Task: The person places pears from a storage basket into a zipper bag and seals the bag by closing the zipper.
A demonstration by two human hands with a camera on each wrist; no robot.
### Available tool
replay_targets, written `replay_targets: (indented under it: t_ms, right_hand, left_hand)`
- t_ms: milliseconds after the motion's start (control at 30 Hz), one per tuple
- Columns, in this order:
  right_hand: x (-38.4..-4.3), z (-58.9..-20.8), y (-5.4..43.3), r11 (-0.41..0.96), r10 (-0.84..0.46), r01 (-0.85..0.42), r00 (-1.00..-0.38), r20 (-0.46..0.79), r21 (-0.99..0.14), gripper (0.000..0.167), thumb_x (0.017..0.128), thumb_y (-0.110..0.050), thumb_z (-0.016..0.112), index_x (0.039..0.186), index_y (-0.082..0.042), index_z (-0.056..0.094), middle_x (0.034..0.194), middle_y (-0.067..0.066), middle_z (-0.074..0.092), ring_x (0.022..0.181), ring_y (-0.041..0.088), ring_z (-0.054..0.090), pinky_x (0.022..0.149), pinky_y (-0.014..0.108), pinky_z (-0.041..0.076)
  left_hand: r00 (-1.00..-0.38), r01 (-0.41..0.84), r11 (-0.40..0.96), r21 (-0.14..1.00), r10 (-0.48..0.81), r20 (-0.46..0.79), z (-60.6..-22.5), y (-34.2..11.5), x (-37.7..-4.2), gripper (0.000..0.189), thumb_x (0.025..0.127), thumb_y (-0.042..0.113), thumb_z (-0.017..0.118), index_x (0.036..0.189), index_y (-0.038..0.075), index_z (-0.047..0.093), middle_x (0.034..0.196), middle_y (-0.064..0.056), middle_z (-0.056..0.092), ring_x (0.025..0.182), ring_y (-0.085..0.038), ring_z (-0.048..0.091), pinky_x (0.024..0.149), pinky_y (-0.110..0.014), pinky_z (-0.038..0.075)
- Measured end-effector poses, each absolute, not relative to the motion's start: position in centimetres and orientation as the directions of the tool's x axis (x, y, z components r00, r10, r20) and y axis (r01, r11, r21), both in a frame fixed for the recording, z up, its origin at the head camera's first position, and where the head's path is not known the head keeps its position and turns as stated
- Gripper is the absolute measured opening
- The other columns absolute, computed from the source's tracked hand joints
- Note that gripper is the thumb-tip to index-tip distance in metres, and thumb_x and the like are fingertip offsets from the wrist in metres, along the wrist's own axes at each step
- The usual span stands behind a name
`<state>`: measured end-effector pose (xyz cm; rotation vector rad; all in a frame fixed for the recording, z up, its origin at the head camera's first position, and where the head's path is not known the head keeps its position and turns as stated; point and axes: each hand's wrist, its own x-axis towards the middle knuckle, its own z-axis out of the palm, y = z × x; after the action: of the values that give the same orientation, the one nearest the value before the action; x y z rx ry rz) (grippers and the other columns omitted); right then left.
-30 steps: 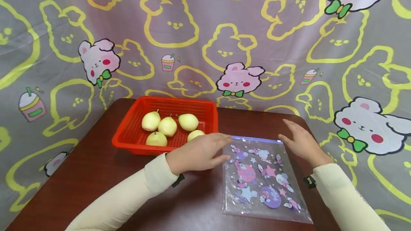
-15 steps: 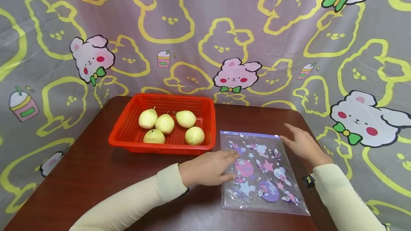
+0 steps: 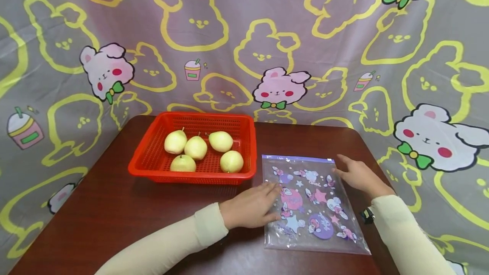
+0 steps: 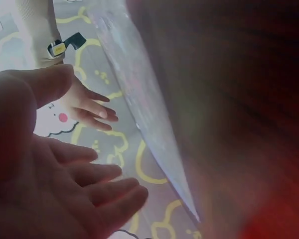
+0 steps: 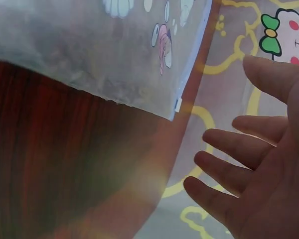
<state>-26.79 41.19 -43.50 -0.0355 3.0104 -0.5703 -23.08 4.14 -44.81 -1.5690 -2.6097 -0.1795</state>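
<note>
Cartoon curtain behind a brown bench, bag lying flat right of the red basket. Left hand over its left edge, right hand near its zip corner, both loose-fingered, holding nothing.

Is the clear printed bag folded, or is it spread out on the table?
Spread out: the bag lies flat on the table, its four corners all show, and no fold is visible.
</note>
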Motion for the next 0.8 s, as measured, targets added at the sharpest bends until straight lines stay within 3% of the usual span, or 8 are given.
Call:
replay_targets:
  t_ms: [167,433,600,800]
  right_hand:
    - [-27.2,-44.4,41.4,0.933,-0.055,-0.017,-0.994,-0.097,-0.360,0.078,0.095,-0.039,0.062,0.147,0.008,0.028,0.138,0.035,0.042,0.123,0.054,0.041,0.096,0.067,0.034]
    - [-27.5,-45.7,41.7,0.924,-0.067,-0.020,-0.992,-0.111,-0.381,0.080,0.094,-0.041,0.061,0.147,0.009,0.028,0.138,0.035,0.042,0.123,0.054,0.042,0.095,0.067,0.035]
    - [-27.6,-46.3,41.9,0.921,-0.064,-0.013,-0.991,-0.119,-0.389,0.080,0.095,-0.043,0.060,0.147,0.009,0.029,0.140,0.033,0.042,0.124,0.052,0.042,0.095,0.066,0.036]
    - [-27.5,-46.5,41.7,0.915,-0.055,-0.004,-0.992,-0.115,-0.403,0.081,0.094,-0.043,0.061,0.147,0.009,0.028,0.141,0.034,0.040,0.125,0.053,0.040,0.096,0.066,0.035]
  left_hand:
    - [-0.552,0.834,0.550,0.047,0.833,0.043,-45.7,4.3,-23.6,0.078,0.094,0.054,0.054,0.145,-0.003,0.039,0.145,-0.026,0.040,0.135,-0.038,0.038,0.110,-0.040,0.030]
    - [-0.679,0.714,0.686,0.140,0.727,-0.104,-46.6,4.5,-23.7,0.085,0.092,0.060,0.053,0.151,0.002,0.032,0.151,-0.028,0.028,0.137,-0.042,0.032,0.110,-0.044,0.030]
    - [-0.717,0.679,0.724,0.123,0.690,-0.099,-46.8,4.8,-23.8,0.086,0.091,0.063,0.052,0.150,0.003,0.033,0.149,-0.026,0.034,0.135,-0.040,0.037,0.109,-0.046,0.031]
    - [-0.720,0.673,0.726,0.143,0.687,-0.098,-46.9,4.9,-24.0,0.084,0.092,0.061,0.052,0.149,0.002,0.035,0.147,-0.024,0.038,0.134,-0.040,0.038,0.110,-0.047,0.030]
